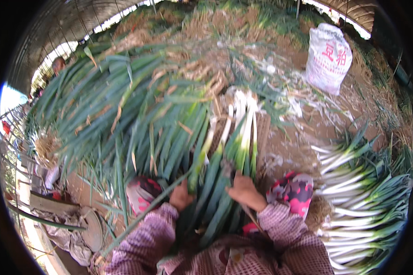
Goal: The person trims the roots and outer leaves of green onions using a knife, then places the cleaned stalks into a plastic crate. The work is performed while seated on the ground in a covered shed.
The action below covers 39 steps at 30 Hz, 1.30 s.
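Several green onions with white stems point(243, 113) lie in front of me over a brown board point(262, 137), their green leaves running back toward my lap. My left hand point(181, 196) is closed around green onion leaves point(193, 180) at the left of this bunch. To the right, my right hand point(245, 191) grips the dark handle of a tool, which lies over the leaves; blur hides what kind of tool it is. A large heap of untrimmed green onions point(134, 113) stretches out to the left of both hands.
Rows of cleaned green onions point(351, 213) lie at the right. A white woven sack point(328, 60) bearing writing stands at the upper right. Peelings point(296, 99) litter the ground. More onion piles point(227, 17) are behind. A person point(58, 64) is at the far left, near a metal frame.
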Each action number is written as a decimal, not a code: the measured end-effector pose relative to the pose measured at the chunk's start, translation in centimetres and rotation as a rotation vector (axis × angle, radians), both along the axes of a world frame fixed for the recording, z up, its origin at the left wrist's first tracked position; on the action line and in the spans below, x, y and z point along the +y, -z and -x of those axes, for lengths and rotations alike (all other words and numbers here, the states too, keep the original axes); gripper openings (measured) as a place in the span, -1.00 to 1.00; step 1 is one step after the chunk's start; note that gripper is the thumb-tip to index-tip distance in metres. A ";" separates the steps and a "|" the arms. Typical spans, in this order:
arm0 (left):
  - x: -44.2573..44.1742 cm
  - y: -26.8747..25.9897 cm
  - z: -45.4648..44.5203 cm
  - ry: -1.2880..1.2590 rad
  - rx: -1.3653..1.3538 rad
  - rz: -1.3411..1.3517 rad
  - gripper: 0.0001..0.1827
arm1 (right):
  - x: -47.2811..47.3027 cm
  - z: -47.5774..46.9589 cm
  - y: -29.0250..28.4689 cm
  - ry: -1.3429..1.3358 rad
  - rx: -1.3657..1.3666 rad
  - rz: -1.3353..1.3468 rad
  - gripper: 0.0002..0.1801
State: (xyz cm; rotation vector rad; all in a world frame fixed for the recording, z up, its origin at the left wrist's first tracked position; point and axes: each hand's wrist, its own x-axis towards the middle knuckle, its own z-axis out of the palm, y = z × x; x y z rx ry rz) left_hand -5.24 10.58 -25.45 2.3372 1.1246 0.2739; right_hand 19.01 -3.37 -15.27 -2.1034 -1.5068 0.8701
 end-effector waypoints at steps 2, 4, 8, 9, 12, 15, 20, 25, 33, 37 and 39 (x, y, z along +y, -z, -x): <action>0.7 0.4 -0.9 -0.048 -0.032 0.086 -0.23 | -0.8 0.5 -2.4 -0.059 0.042 0.113 -0.39; 1.5 -0.8 -2.1 -0.047 -0.080 0.187 -0.33 | -2.0 3.1 -4.5 -0.211 0.064 0.251 -0.40; 1.5 -0.4 -1.5 -0.158 -0.606 0.702 -0.50 | -1.0 2.9 -2.5 -0.070 -0.033 0.141 -0.33; 1.3 -0.7 -1.4 -0.212 -0.658 0.747 -0.49 | -0.6 2.8 -3.0 -0.048 -0.053 0.112 -0.35; 0.3 -2.9 -1.9 -0.385 -0.723 0.851 -0.49 | -2.0 4.9 -3.9 -0.196 -0.062 0.207 -0.36; -0.1 -4.2 -1.8 -0.369 -0.787 0.962 -0.47 | -0.1 5.4 -3.6 -0.143 -0.089 0.227 -0.36; 0.3 -3.0 -1.8 -0.330 -0.822 1.092 -0.52 | 7.0 2.3 -1.3 -0.014 -0.150 0.228 -0.31; 0.6 -3.8 -1.7 -0.376 -0.824 1.233 -0.51 | 11.8 -0.5 0.4 0.020 -0.182 0.225 -0.30; 1.6 -3.5 -1.0 -0.447 -0.904 1.531 -0.59 | 7.4 1.6 -1.5 -0.102 -0.167 0.273 -0.27; 1.7 -2.9 -1.6 -0.374 -0.951 1.670 -0.57 | 10.8 -2.3 -0.7 -0.081 -0.125 0.200 -0.32; 1.4 -2.7 -1.6 -0.378 -0.953 1.683 -0.57 | 13.9 -3.8 -0.6 -0.059 -0.138 0.220 -0.38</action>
